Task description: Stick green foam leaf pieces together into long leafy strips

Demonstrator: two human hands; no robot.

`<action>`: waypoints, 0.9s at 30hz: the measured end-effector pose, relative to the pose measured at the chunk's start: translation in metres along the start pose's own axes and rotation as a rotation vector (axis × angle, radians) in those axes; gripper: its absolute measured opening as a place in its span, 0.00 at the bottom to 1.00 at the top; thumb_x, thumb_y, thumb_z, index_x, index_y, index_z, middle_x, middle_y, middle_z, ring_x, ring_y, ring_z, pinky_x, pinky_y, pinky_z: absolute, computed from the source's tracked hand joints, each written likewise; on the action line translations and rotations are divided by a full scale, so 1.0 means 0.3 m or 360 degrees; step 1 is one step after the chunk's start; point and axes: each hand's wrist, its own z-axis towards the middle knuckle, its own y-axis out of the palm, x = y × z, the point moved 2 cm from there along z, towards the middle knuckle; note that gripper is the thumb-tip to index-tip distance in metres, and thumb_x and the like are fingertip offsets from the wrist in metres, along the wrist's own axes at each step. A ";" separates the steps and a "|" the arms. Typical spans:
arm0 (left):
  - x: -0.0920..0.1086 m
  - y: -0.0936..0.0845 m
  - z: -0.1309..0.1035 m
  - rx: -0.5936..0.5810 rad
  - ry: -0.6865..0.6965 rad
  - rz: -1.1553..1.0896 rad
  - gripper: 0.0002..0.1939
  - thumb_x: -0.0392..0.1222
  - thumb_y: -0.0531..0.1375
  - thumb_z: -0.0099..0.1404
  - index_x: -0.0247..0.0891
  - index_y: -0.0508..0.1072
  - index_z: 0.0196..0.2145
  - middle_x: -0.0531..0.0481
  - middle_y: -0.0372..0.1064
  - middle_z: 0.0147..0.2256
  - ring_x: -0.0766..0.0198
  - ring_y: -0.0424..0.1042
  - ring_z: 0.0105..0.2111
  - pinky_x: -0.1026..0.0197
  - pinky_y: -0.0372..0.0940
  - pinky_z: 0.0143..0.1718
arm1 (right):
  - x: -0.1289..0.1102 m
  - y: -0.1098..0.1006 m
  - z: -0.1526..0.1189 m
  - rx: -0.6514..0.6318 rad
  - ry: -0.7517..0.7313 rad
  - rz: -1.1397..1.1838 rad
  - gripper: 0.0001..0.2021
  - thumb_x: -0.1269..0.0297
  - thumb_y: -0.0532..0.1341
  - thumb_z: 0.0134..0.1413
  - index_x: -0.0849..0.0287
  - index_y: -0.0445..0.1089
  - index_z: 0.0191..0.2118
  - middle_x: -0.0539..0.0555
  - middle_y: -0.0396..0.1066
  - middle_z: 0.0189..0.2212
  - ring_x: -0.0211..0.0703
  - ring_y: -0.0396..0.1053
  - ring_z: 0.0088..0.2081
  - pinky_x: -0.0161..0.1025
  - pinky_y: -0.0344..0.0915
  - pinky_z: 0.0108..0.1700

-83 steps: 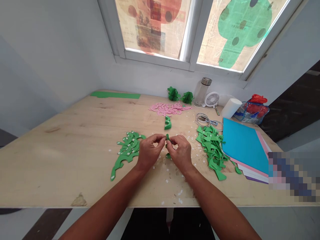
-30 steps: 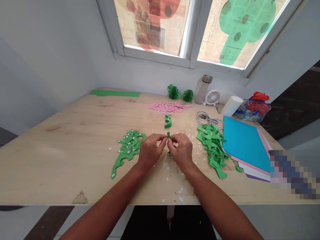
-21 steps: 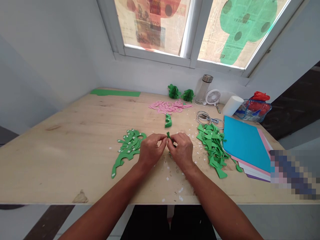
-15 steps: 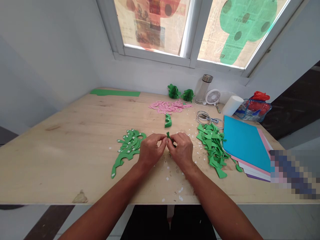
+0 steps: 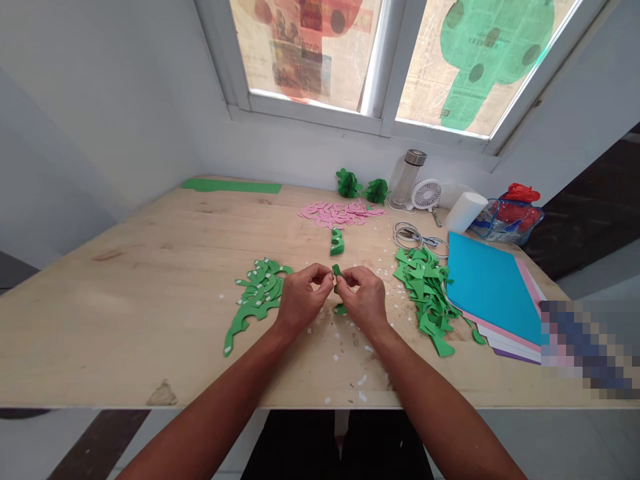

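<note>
My right hand (image 5: pixel 366 297) pinches a green paper cut-out (image 5: pixel 337 271) between thumb and fingers; part of it shows below the fingers, over the table. The fingers of my left hand (image 5: pixel 304 297) are closed in a pinch right at its left edge; what lies between those fingertips is too small to make out. Left of my hands lies a spread pile of curved green cut-outs (image 5: pixel 260 287) with small white squares on them. Beyond my fingertips sits a small stack of green cut-outs (image 5: pixel 337 243).
Pink cut-outs (image 5: pixel 343 213) and two green paper figures (image 5: pixel 349 183) are at the back. On the right are green scraps (image 5: pixel 425 297), rings of white tape (image 5: pixel 407 235), coloured sheets (image 5: pixel 490 287), a bottle (image 5: pixel 406 180) and a small fan (image 5: pixel 427 194). White bits dot the table (image 5: pixel 125 300).
The green cut-out has turned in my right fingers, and more of it shows above and below them. Both hands stay in nearly the same place.
</note>
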 end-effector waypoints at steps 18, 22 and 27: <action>-0.026 0.017 0.010 -0.0300 -0.0236 -0.0338 0.07 0.37 0.54 0.54 0.37 0.71 0.23 0.52 0.71 0.23 0.66 0.69 0.23 0.65 0.64 0.25 | 0.036 0.004 0.035 -0.0027 0.0709 0.1034 0.10 0.59 0.63 0.39 0.62 0.70 0.21 0.47 0.64 0.17 0.34 0.57 0.21 0.31 0.54 0.22; -0.021 0.015 0.010 -0.0305 -0.0284 -0.0285 0.11 0.43 0.54 0.57 0.36 0.71 0.22 0.52 0.70 0.22 0.66 0.67 0.23 0.66 0.63 0.24 | 0.029 -0.001 0.035 -0.0001 0.0779 0.1167 0.10 0.59 0.64 0.37 0.62 0.70 0.22 0.47 0.65 0.18 0.34 0.58 0.21 0.32 0.55 0.24; -0.012 0.016 0.009 -0.0378 -0.0503 -0.0637 0.11 0.47 0.59 0.55 0.35 0.73 0.27 0.50 0.71 0.23 0.64 0.70 0.25 0.65 0.64 0.27 | 0.027 -0.005 0.034 -0.0013 0.0722 0.1135 0.10 0.60 0.63 0.39 0.62 0.70 0.23 0.46 0.65 0.17 0.33 0.58 0.21 0.32 0.55 0.24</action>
